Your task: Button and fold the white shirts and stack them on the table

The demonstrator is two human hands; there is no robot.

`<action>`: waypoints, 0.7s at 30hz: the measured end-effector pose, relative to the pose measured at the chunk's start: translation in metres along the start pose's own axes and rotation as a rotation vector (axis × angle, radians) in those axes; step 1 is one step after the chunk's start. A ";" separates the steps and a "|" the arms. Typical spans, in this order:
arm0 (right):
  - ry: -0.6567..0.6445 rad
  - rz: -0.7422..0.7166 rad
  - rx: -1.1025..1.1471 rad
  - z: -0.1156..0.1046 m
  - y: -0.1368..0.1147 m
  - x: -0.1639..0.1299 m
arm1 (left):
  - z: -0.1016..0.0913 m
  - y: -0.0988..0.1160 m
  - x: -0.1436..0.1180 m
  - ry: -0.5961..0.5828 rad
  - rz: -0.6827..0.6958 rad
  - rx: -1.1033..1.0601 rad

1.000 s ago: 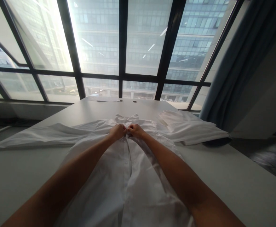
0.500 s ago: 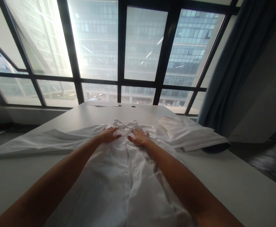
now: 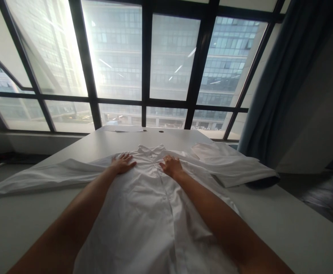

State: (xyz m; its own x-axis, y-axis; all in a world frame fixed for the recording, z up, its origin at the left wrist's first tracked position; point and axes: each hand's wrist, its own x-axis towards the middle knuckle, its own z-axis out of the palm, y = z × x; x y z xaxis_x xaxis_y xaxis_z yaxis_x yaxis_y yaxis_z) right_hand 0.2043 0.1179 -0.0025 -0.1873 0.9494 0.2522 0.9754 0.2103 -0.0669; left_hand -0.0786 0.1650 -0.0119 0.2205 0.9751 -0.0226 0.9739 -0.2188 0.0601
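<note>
A white button-up shirt (image 3: 138, 213) lies front up on a white table (image 3: 280, 217), its collar (image 3: 151, 150) pointing away from me. My left hand (image 3: 123, 163) rests flat on the shirt near the shoulder left of the collar, fingers apart. On the other side of the button placket, my right hand (image 3: 171, 166) presses on the upper chest with its fingers spread and slightly bent. The left-hand sleeve (image 3: 61, 173) stretches out across the table. Folds and creases run down the shirt's front, and my right forearm hides part of it.
Another bundle of white cloth (image 3: 212, 150) lies at the right, by the right-hand sleeve, with a dark piece (image 3: 265, 182) under its end. Thin white sheets (image 3: 123, 128) lie at the far edge. Windows stand beyond, and a blue-grey curtain (image 3: 265, 99) hangs at the right.
My left hand has slid left, away from the collar, and my right hand has shifted slightly right. The shirt's front has spread and its placket now slants to the right.
</note>
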 end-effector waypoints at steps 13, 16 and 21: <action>-0.153 -0.096 0.038 -0.035 -0.031 -0.069 | 0.019 0.109 -0.100 0.146 0.455 -0.141; -0.140 -0.088 -0.037 -0.035 -0.037 -0.068 | 0.017 0.113 -0.111 0.147 0.420 -0.099; -0.176 -0.046 -0.044 -0.040 -0.043 -0.060 | -0.001 0.130 -0.098 0.194 0.245 -0.051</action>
State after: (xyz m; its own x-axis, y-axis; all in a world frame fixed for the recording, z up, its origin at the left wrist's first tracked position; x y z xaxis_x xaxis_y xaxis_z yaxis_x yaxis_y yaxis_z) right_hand 0.1780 0.0429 0.0236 -0.2453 0.9661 0.0808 0.9688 0.2473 -0.0158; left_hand 0.0264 0.0410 -0.0006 0.4294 0.8831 0.1892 0.8880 -0.4511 0.0899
